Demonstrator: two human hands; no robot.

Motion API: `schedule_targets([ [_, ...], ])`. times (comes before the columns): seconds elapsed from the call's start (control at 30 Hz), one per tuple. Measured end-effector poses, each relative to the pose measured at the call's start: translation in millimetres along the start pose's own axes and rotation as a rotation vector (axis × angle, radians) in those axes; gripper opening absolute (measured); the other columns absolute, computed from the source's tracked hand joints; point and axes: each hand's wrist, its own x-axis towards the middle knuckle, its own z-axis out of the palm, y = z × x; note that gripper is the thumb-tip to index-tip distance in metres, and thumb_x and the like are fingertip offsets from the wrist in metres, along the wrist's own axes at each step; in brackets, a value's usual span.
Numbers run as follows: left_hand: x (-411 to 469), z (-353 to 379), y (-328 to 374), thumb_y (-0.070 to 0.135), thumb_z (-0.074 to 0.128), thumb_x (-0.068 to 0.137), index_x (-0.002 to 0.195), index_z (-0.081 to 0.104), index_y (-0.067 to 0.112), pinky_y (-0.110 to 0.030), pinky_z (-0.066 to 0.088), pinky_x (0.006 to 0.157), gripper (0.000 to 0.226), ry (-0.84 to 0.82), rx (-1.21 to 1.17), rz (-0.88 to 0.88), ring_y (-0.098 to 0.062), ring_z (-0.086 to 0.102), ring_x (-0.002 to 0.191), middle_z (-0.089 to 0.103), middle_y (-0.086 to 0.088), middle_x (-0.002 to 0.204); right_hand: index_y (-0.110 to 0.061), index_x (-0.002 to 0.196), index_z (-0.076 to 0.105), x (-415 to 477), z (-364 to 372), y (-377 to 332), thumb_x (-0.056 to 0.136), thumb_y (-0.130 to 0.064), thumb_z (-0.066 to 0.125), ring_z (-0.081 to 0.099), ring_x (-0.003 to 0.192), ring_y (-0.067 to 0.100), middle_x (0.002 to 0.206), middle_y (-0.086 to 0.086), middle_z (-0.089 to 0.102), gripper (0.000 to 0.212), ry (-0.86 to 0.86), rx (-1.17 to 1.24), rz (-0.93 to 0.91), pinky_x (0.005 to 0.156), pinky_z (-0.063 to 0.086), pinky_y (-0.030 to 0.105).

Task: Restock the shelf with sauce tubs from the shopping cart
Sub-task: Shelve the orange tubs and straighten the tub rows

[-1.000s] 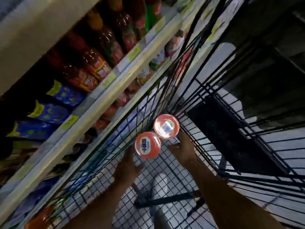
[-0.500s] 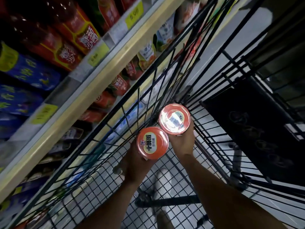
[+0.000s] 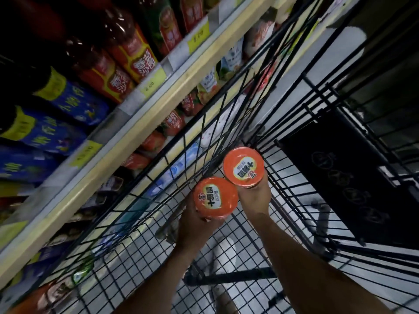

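Head camera looks down past a stocked shelf [image 3: 127, 141] on the left, where red-labelled bottles [image 3: 127, 55] and blue pouches [image 3: 68, 103] sit above yellow price tags [image 3: 149, 86]. Beside it runs the wire wall of the shopping cart [image 3: 204, 123]. Inside the basket, the left hand [image 3: 192, 227] grips an orange-lidded sauce tub [image 3: 215, 197] from below, fingers curled round its body and mostly hidden under the lid. Just right of it, lids appearing to meet, a second sauce tub [image 3: 243, 169] sits in the right hand [image 3: 255, 198], gripped the same way. A black panel [image 3: 353, 189] closes the cart's right side. The step in hand looks like lifting both tubs out toward the shelf. Doing it well means raising them upright above the wire rim before swinging left, then setting them down one at a time, since the shelf rows look tightly packed.
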Motion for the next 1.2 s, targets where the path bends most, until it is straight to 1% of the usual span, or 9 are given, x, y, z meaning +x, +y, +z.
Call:
schedule_targets([
  [0.1, -13, -8, 7, 0.049, 0.094, 0.054, 0.142, 0.041, 0.048, -0.048, 0.062, 0.087, 0.103, -0.008, -0.038, 0.000, -0.003, 0.070, 0.105, 0.069, 0.015, 0.123, -0.038, 0.122, 0.054, -13, -6, -2, 0.063, -0.039, 0.091, 0.063, 0.098, -0.008, 0.104, -0.019, 0.068, 0.069, -0.027, 0.053, 0.029, 0.091, 0.049, 0.019],
  [0.17, -22, -17, 15, 0.047, 0.094, 0.055, 0.139, 0.043, 0.050, -0.042, 0.062, 0.085, 0.098, 0.004, -0.037, 0.018, -0.003, 0.070, 0.106, 0.069, 0.013, 0.124, -0.046, 0.115, 0.051, -25, -13, -5, 0.062, -0.038, 0.094, 0.058, 0.093, -0.021, 0.101, -0.025, 0.067, 0.068, -0.008, 0.029, 0.024, 0.083, 0.041, 0.008],
  [0.3, -54, -38, 30, 0.023, 0.094, 0.067, 0.145, 0.040, 0.039, -0.013, 0.056, 0.067, 0.096, -0.004, -0.019, 0.035, 0.011, 0.067, 0.095, 0.066, 0.013, 0.121, -0.030, 0.129, 0.054, -61, -33, -16, 0.064, -0.029, 0.095, 0.065, 0.101, -0.003, 0.107, -0.014, 0.069, 0.077, 0.025, 0.049, 0.034, 0.094, 0.054, 0.034],
  [0.43, -94, -64, 41, 0.036, 0.095, 0.065, 0.145, 0.038, 0.046, -0.017, 0.056, 0.070, 0.100, 0.013, -0.010, 0.036, 0.003, 0.067, 0.099, 0.066, 0.015, 0.122, -0.030, 0.129, 0.054, -108, -49, -35, 0.061, -0.039, 0.095, 0.067, 0.103, 0.008, 0.108, -0.011, 0.070, 0.080, 0.056, 0.067, 0.017, 0.094, 0.055, 0.042],
  [0.63, -176, -112, 76, 0.039, 0.094, 0.067, 0.142, 0.038, 0.041, -0.022, 0.055, 0.074, 0.093, 0.004, -0.014, 0.073, 0.002, 0.062, 0.096, 0.061, 0.021, 0.112, -0.025, 0.114, 0.056, -199, -90, -82, 0.073, -0.027, 0.090, 0.061, 0.079, -0.016, 0.096, -0.017, 0.065, 0.053, 0.061, 0.151, -0.047, 0.063, 0.042, 0.002],
  [0.7, -205, -131, 87, 0.052, 0.093, 0.064, 0.143, 0.038, 0.046, -0.028, 0.058, 0.077, 0.097, -0.002, 0.020, 0.119, 0.002, 0.064, 0.097, 0.064, 0.022, 0.113, -0.030, 0.119, 0.055, -232, -102, -93, 0.064, -0.040, 0.094, 0.065, 0.093, -0.004, 0.102, -0.016, 0.068, 0.067, 0.087, 0.159, -0.109, 0.079, 0.049, 0.013],
  [0.8, -256, -166, 104, 0.048, 0.092, 0.067, 0.137, 0.037, 0.050, -0.011, 0.047, 0.066, 0.089, -0.016, 0.025, 0.179, 0.011, 0.061, 0.093, 0.065, 0.023, 0.112, -0.032, 0.124, 0.059, -287, -124, -110, 0.053, -0.064, 0.092, 0.067, 0.108, 0.013, 0.113, -0.009, 0.072, 0.085, 0.099, 0.166, -0.189, 0.101, 0.052, 0.043],
  [1.0, -342, -233, 134, 0.041, 0.097, 0.064, 0.133, 0.041, 0.045, -0.006, 0.049, 0.080, 0.089, 0.033, 0.032, 0.337, 0.019, 0.058, 0.100, 0.062, 0.024, 0.116, -0.030, 0.124, 0.061, -380, -172, -171, 0.058, -0.043, 0.094, 0.068, 0.103, 0.012, 0.111, -0.008, 0.073, 0.075, 0.081, 0.164, -0.386, 0.100, 0.052, 0.050],
  [1.2, -426, -285, 153, 0.068, 0.093, 0.048, 0.137, 0.040, 0.055, -0.038, 0.055, 0.097, 0.105, 0.199, -0.017, 0.462, 0.003, 0.062, 0.112, 0.064, 0.033, 0.118, -0.027, 0.128, 0.059, -459, -214, -240, 0.049, -0.045, 0.089, 0.065, 0.097, 0.013, 0.113, -0.002, 0.070, 0.086, -0.074, 0.240, -0.586, 0.090, 0.055, 0.051],
])
